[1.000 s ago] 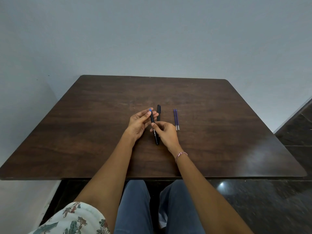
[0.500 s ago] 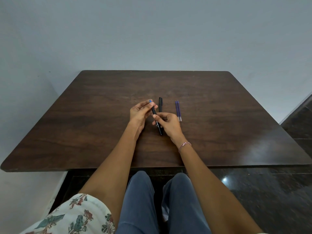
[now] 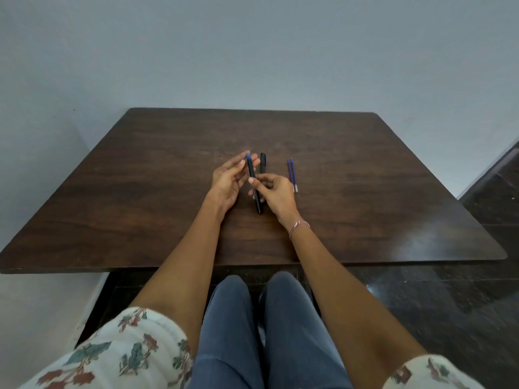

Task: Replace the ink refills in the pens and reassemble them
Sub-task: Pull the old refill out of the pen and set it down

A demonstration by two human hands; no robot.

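A black pen with a blue end (image 3: 254,183) is held over the middle of the dark wooden table (image 3: 140,192). My right hand (image 3: 276,193) pinches its middle between thumb and fingers. My left hand (image 3: 229,178) cups the far, blue-tipped end, fingers loosely spread around it. A second black pen (image 3: 263,163) lies on the table just behind my right hand, partly hidden by it. Two thin blue refills (image 3: 292,175) lie side by side to the right of my right hand, their pale tips pointing toward me.
The table stands against a plain grey wall (image 3: 252,51). Dark glossy floor tiles (image 3: 463,304) show at the right and under the table. My knees in blue trousers (image 3: 252,318) sit below the near edge.
The view has tilted, so the table sits lower in frame. Both hands keep the pen; my left fingers have loosened a little around its blue end.
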